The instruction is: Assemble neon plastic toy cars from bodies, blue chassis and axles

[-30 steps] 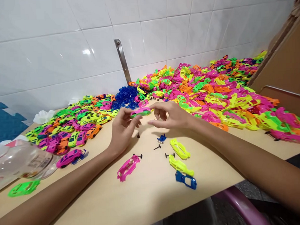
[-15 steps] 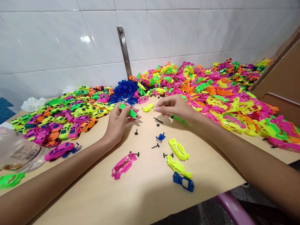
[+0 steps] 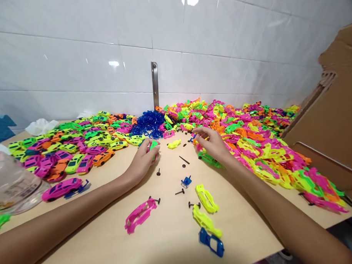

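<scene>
My left hand point(image 3: 144, 160) is closed around a small green toy car body point(image 3: 153, 145), and its fingers cover much of it. My right hand point(image 3: 212, 145) reaches to the near edge of the pile, with thumb and forefinger apart beside a small blue plastic piece point(image 3: 192, 138). Under that hand lies a green car point(image 3: 208, 158) with black wheels. Between my hands are a yellow car body point(image 3: 174, 144), a black axle rod point(image 3: 184, 160) and a black wheel point(image 3: 183, 166). Closer to me are a blue part point(image 3: 186, 181) and a pink car body point(image 3: 140, 215).
Assembled toy cars point(image 3: 76, 163) cover the left of the table. A heap of blue parts point(image 3: 148, 123) and a large pile of car bodies point(image 3: 251, 144) line the wall. A clear plastic container point(image 3: 16, 183) stands left, a cardboard box point(image 3: 331, 119) right.
My right hand has moved away from the yellow body, up and right toward the pile. My left hand still holds the green body, now more covered. The camera view has tilted upward.
</scene>
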Action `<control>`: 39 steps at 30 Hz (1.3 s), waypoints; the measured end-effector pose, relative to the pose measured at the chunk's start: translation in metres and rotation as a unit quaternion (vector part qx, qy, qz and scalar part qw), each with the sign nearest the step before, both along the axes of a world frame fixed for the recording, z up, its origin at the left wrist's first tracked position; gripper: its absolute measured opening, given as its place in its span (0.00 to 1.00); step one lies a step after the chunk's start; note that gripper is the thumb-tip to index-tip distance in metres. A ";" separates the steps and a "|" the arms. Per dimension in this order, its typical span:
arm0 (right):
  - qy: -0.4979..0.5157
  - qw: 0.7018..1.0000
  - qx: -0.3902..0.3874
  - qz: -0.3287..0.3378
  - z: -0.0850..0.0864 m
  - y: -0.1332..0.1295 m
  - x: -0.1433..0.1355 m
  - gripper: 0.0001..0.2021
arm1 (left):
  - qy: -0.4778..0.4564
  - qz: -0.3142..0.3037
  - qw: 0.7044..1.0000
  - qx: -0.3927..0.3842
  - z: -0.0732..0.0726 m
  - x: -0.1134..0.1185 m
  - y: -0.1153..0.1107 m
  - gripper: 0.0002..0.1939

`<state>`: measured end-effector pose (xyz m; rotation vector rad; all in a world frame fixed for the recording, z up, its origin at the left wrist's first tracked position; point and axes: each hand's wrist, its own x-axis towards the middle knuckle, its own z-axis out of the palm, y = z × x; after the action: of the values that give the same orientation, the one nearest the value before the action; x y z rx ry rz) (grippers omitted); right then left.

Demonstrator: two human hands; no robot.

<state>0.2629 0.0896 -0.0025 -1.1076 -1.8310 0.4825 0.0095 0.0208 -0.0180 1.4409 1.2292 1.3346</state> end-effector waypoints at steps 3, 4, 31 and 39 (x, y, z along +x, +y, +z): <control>-0.145 0.986 0.033 -0.072 -0.001 0.002 0.005 0.13 | 0.010 -0.019 1.000 0.010 -0.003 -0.001 0.001 0.07; -0.200 0.975 0.034 -0.092 -0.001 0.002 0.006 0.13 | 0.011 -0.023 1.000 0.011 -0.003 -0.001 0.001 0.07; -0.526 0.842 0.114 -0.025 0.036 0.056 -0.025 0.09 | -0.029 -0.078 0.995 0.048 -0.011 -0.003 0.008 0.22; -0.212 0.940 0.151 0.220 0.021 -0.027 -0.030 0.13 | 0.090 -0.100 0.987 0.093 -0.008 -0.001 0.002 0.24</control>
<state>0.2332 0.0630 0.0181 -0.6145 -2.4553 0.2055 0.0084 0.0231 -0.0258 1.8003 1.0616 1.2278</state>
